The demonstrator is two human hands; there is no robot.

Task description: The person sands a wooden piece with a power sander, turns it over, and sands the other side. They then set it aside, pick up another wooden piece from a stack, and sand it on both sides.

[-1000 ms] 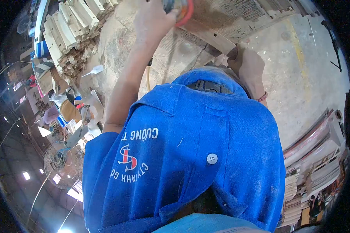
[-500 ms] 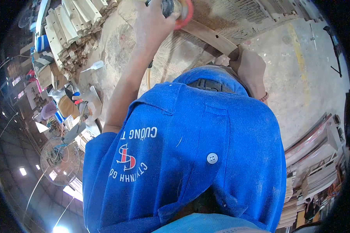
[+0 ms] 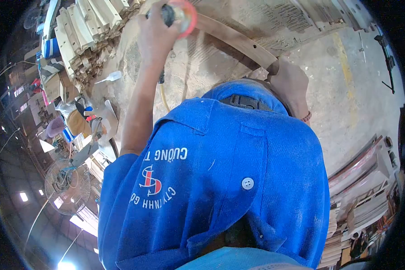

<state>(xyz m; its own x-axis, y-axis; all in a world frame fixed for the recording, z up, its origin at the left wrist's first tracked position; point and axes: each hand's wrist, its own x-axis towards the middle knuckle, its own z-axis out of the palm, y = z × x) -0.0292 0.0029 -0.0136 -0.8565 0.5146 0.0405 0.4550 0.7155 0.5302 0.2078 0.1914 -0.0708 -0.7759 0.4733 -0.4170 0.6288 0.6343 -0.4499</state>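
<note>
Work on curved wooden strip under way; completion not verifiable

The left hand is closed around a disc tool, whose reddish disc is blurred. The right hand grips the near end of the wooden strip, which runs from there towards the tool, with a dark hole close to the right hand. The disc overlaps the strip's far end in view; contact cannot be confirmed.

Progress: the hole is present, and the length between the hands lies exposed. Judged from the tool's position, the piece is mid-process. Which faces are finished and which remain cannot be told.

Surroundings: a hose lies behind the left hand. Wooden pieces are stacked left of it, with a white bottle nearer the body.
</note>
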